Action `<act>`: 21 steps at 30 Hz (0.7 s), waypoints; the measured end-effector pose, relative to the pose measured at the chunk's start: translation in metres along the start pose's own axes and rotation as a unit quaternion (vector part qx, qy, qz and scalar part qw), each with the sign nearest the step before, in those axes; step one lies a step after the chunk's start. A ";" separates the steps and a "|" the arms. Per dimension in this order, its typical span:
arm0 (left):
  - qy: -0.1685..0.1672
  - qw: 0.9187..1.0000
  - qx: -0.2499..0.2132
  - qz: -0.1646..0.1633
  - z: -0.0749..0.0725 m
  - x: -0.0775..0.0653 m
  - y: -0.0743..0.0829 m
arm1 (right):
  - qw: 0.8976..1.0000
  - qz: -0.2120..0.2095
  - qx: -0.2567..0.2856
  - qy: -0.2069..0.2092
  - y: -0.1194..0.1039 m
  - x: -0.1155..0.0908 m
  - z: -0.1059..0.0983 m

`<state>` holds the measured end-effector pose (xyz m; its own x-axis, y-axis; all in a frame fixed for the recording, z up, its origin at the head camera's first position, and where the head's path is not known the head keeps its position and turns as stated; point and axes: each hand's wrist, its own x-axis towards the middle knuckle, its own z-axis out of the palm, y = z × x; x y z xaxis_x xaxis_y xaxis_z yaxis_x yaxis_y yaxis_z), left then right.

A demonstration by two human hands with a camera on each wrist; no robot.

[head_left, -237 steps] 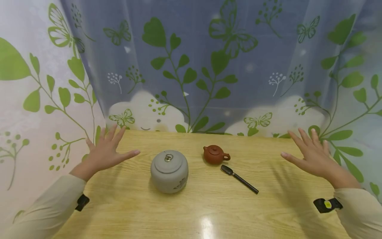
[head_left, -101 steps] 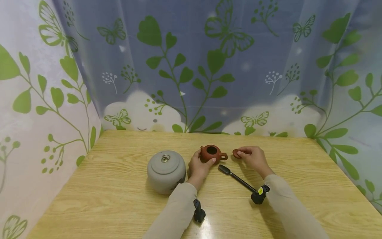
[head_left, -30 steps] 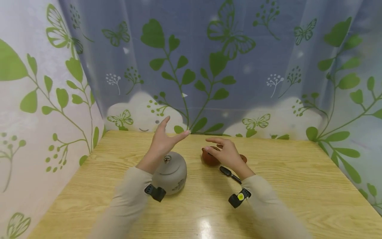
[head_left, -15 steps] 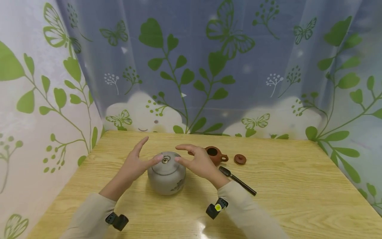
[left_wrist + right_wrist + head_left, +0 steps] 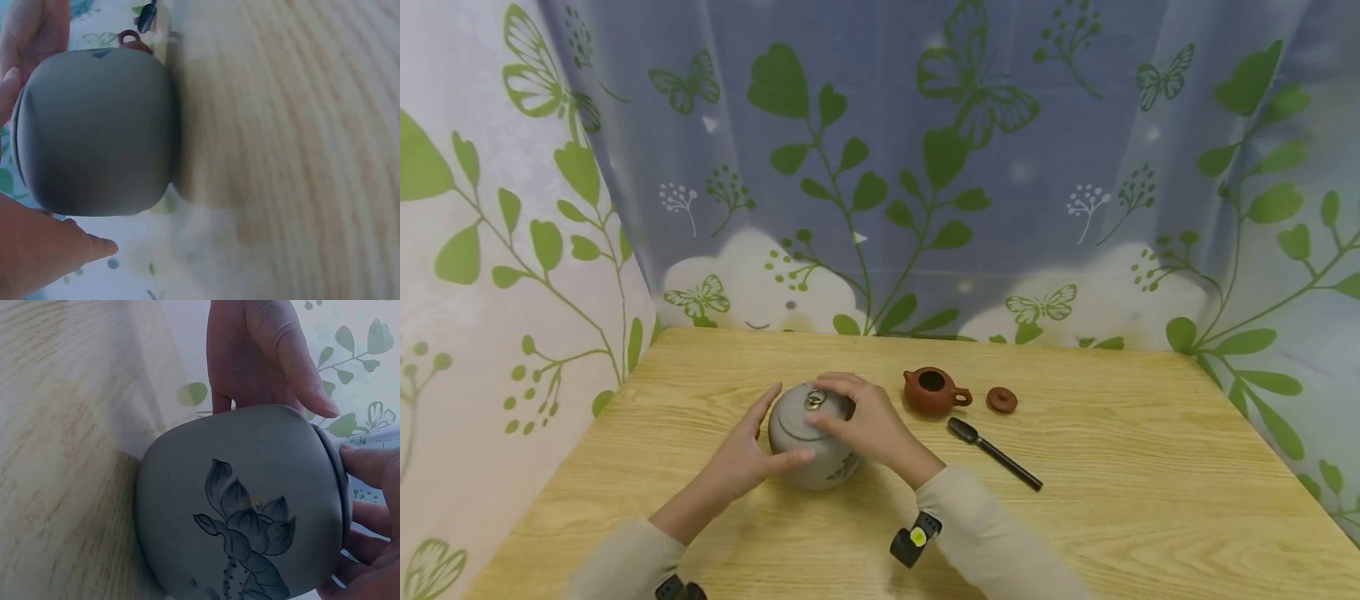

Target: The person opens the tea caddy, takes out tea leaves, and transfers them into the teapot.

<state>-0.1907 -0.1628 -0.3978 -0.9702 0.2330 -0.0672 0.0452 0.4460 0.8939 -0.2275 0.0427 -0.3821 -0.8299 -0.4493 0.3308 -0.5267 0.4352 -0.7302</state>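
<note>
A grey jar (image 5: 812, 471) with a ringed lid (image 5: 793, 414) stands upright on the table. My left hand (image 5: 736, 465) spreads along its left side, thumb across the front; in the left wrist view its visible finger points past the jar's body (image 5: 97, 131) with little bend. My right hand (image 5: 876, 423) reaches over the lid from the right, thumb and fingers bent at its edge beside the brass ring (image 5: 813, 400). In the right wrist view a dark lotus drawing (image 5: 247, 522) shows on the jar, and the right fingers (image 5: 369, 519) lie at the lid's rim.
Right of the jar sits a small reddish-brown teapot (image 5: 927, 398), uncovered, its lid (image 5: 1002, 400) lying on the wooden table (image 5: 1120, 467). A dark tea scoop (image 5: 996, 452) lies in front of them. A leaf-and-butterfly patterned curtain (image 5: 880, 167) closes off the back.
The teapot's lid was lifted off and laid at its right. Since then both hands have moved left and down to the grey jar, the right one to its lid.
</note>
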 end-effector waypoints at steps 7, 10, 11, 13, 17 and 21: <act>-0.013 0.999 -0.037 0.024 0.007 0.001 -0.007 | 0.999 0.010 -0.028 -0.044 -0.002 -0.002 0.003; -0.018 0.998 -0.051 0.029 0.007 0.002 -0.009 | 0.997 0.020 -0.038 -0.060 -0.004 -0.003 0.003; -0.018 0.998 -0.052 0.030 0.007 0.002 -0.009 | 0.997 0.022 -0.040 -0.063 -0.004 -0.003 0.003; -0.017 0.998 -0.049 0.030 0.007 0.002 -0.009 | 0.997 0.022 -0.039 -0.063 -0.004 -0.003 0.002; -0.012 0.999 -0.038 0.028 0.007 0.002 -0.008 | 0.998 0.016 -0.029 -0.056 -0.003 -0.002 0.003; -0.012 0.999 -0.037 0.030 0.007 0.002 -0.008 | 0.998 0.016 -0.018 -0.051 -0.003 -0.002 0.004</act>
<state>-0.1914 -0.1597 -0.4085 -0.9604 0.2779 -0.0222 0.0845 0.3659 0.9268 -0.2235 0.0392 -0.3827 -0.8243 -0.5107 0.2445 -0.5085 0.4778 -0.7164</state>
